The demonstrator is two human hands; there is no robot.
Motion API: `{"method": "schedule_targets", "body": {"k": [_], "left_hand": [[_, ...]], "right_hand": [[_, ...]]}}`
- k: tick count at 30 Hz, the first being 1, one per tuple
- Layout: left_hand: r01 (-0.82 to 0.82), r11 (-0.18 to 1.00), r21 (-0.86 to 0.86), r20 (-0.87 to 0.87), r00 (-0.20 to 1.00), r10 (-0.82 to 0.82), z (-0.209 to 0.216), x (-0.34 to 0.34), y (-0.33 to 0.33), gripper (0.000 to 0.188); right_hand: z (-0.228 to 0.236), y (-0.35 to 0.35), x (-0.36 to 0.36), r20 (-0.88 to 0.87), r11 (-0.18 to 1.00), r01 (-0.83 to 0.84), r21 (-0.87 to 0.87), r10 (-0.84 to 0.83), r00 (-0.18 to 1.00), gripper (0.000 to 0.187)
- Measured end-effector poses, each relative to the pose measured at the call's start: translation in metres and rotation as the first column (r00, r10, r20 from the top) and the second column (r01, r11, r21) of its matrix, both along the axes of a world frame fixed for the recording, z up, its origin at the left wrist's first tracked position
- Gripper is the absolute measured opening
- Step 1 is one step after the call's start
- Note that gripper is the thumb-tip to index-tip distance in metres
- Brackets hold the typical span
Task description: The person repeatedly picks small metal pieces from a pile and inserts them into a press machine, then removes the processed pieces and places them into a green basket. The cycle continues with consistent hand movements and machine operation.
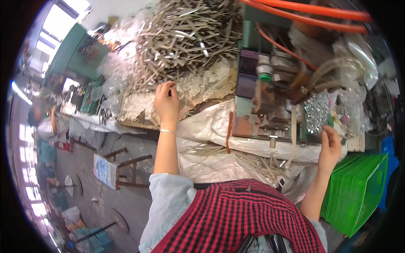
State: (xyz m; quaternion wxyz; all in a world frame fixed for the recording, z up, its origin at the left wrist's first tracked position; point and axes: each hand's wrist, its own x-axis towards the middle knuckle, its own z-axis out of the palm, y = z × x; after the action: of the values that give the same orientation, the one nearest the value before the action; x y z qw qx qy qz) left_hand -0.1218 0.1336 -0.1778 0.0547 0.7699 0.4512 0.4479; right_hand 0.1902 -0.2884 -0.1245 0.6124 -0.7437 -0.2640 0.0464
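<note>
My left hand (166, 101) is over the worn board (211, 86), at the near edge of a big pile of thin metal strips (190, 38). Its fingers are curled together, and whatever they may pinch is hidden. To the right, my right hand (331, 142) is beside a heap of small shiny metal pieces (316, 113), thumb and fingers drawn together; I cannot make out anything in them. Between the hands stands a green machine with a metal tooling block (272, 111). A pale strip (294, 130) hangs down at the machine's front.
More strips (265, 164) lie in a pale sheet across the front, near my apron. Orange hoses (312, 10) cross above the machine. A green plastic crate (354, 189) stands at lower right. On the left are a stool (107, 170) and a distant person (46, 122).
</note>
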Motion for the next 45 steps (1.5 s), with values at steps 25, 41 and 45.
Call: {"method": "schedule_targets", "body": {"k": [25,41,45], "left_hand": [[0.83,0.485,0.275,0.547,0.28,-0.789,0.166,0.122,-0.15,0.008],[0.791,0.225,0.569,-0.184,0.389,-0.903,0.103,0.148,-0.175,0.018],[0.784,0.281,0.554,-0.096,0.396,-0.913,0.098,0.145,-0.185,0.017]], "right_hand": [[0.078,0.111,-0.061,0.17,0.973,-0.204,0.107,0.184,0.968,0.052],[-0.047,0.038,0.059,0.56,0.919,0.34,-0.199,-0.178,0.809,0.012],[-0.049,0.035,0.062,0.564,0.902,0.343,-0.263,-0.145,0.813,0.021]]}}
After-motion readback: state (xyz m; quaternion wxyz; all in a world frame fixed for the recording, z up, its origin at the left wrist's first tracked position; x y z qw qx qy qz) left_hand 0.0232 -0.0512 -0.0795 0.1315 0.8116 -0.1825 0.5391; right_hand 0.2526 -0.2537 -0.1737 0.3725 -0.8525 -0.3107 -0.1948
